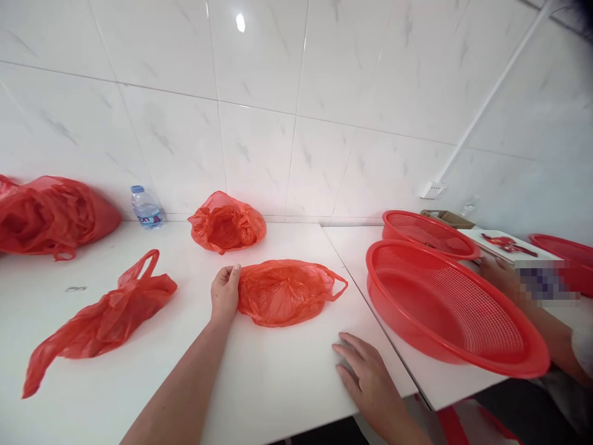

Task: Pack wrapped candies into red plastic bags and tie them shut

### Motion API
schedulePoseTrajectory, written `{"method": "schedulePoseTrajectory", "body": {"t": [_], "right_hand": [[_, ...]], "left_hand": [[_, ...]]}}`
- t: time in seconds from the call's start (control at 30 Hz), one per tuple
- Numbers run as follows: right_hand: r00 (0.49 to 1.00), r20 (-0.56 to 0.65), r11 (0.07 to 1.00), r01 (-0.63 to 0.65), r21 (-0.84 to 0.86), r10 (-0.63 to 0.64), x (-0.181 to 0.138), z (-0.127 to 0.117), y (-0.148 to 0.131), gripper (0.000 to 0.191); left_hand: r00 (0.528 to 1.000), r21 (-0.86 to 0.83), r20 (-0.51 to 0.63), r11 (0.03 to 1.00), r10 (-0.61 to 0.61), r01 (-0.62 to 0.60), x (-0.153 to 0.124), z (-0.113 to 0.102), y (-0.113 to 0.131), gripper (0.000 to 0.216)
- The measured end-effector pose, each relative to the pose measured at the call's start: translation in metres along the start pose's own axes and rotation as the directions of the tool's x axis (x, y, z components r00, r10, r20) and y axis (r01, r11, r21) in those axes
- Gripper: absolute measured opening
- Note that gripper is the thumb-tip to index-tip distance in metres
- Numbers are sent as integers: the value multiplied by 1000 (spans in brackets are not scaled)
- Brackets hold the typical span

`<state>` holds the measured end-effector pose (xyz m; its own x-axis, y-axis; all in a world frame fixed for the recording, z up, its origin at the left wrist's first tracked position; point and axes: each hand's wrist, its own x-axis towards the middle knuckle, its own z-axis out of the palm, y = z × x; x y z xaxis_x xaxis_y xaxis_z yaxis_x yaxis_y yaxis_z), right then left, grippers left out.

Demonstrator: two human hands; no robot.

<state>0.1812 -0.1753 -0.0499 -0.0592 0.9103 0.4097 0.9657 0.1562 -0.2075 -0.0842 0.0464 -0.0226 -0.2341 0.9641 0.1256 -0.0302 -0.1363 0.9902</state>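
My left hand (pixel 225 292) pinches the left side of a red plastic bag (pixel 282 293), which lies opened out on the white table with a loop handle pointing right. Apart from the bag, my right hand (pixel 368 377) hovers over or rests on the table near its front edge, fingers spread and holding nothing. Behind the bag sits another red plastic bag (pixel 228 224), its mouth gaping upward. To the left lies a crumpled, twisted red bag (pixel 109 315) with one handle sticking up.
A big bunch of red bags (pixel 55 213) and a water bottle (pixel 146 209) stand by the wall. At right are a large red plastic basket (pixel 445 303) and another red basket (pixel 426 233) behind it. Beyond them, a co-worker's arm (pixel 532 309) reaches near a white board (pixel 509 244).
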Motion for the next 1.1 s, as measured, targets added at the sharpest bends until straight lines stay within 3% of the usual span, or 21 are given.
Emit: {"method": "schedulePoseTrajectory", "body": {"t": [0.5, 0.77, 0.97, 1.03, 1.1], "right_hand": [[999, -2, 997, -45, 67, 45, 8, -6, -10, 31], [999, -34, 999, 14, 47, -13, 5, 1, -2, 30], [1000, -21, 998, -10, 62, 11, 2, 6, 3, 29], [1000, 6, 995, -19, 97, 19, 7, 5, 3, 28], [999, 34, 987, -6, 158, 1, 16, 1, -1, 25]], "left_hand": [[998, 111, -6, 992, -55, 56, -3, -1, 1, 35], [999, 88, 27, 996, 27, -30, -6, 1, -1, 36], [997, 103, -1, 992, 72, -71, -9, 0, -2, 40], [990, 167, -42, 978, 137, -128, -10, 0, -1, 38], [953, 312, -104, 919, 284, -239, -12, -1, 3, 36]]}}
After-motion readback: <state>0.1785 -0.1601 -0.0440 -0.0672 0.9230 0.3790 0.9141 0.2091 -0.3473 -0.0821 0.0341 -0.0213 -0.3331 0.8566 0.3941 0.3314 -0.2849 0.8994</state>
